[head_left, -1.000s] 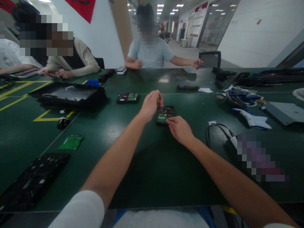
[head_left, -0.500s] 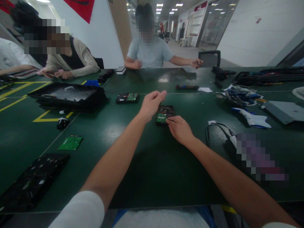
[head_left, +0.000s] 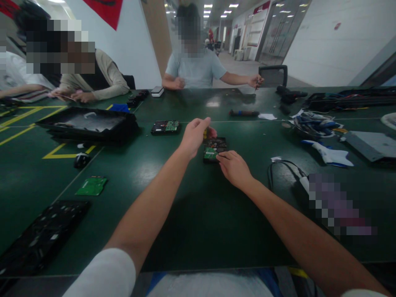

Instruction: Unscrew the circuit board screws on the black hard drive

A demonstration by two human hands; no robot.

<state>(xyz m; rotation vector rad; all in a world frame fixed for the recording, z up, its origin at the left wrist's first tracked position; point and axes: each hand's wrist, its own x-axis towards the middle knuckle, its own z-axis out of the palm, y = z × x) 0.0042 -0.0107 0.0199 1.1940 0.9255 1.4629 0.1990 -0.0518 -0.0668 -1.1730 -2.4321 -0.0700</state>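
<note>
A black hard drive [head_left: 215, 147] with a green circuit board lies on the dark green table [head_left: 198, 206], straight ahead of me. My left hand [head_left: 194, 135] hovers over the drive's left far corner, fingers pinched on a small tool with a yellow and red handle [head_left: 208, 132]. My right hand [head_left: 234, 167] rests on the table with its fingers lying flat on the drive's near right corner, pressing it down.
A second drive [head_left: 166, 126] lies further back, beside black trays [head_left: 88, 123]. A loose green board [head_left: 92, 186] and a black tray [head_left: 40, 235] are at left. Cables [head_left: 286, 169], tools [head_left: 312, 123] and a grey panel [head_left: 369, 145] are at right. Several people sit across the table.
My left hand loosened and opened its fingers above the drive, then closed again on the tool's handle. My right hand stayed on the drive.
</note>
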